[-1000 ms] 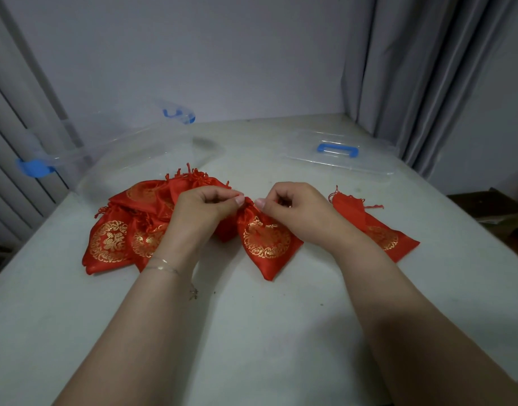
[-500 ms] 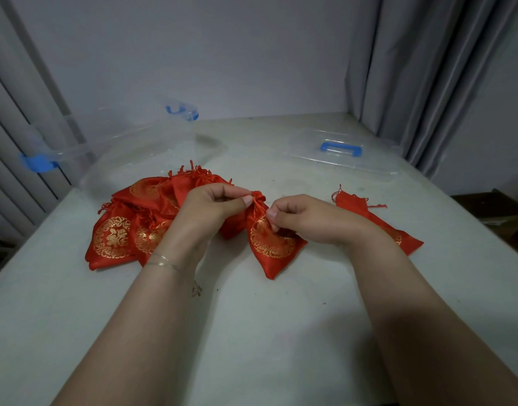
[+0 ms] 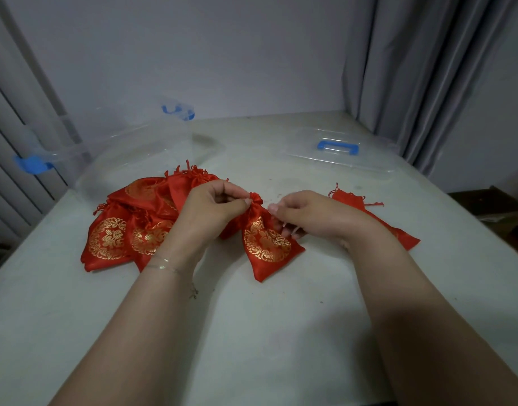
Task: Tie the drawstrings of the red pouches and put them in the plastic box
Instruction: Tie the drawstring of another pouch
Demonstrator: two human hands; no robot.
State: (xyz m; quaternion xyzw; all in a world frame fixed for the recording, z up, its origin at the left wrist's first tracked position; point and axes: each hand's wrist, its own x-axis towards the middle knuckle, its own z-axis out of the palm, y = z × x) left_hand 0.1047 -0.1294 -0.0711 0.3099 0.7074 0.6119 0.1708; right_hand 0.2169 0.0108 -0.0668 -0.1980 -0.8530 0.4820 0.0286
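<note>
Two hands work at a pale table point(image 3: 252, 332) set against a grey wall point(image 3: 222, 54), curtains point(image 3: 413, 68) at right. Left hand point(image 3: 214, 212) pinches the gathered neck of the pouch point(image 3: 263, 244) lying mid-table; right hand point(image 3: 307, 215), fingers curled, has drawn away from the neck since a second ago. Whether it grips a drawstring cannot be told. Other pouches point(image 3: 128, 230) lie heaped left, one point(image 3: 354, 200) partly hidden right. Clear box point(image 3: 128, 148) and lid point(image 3: 340, 153) are faint.
</note>
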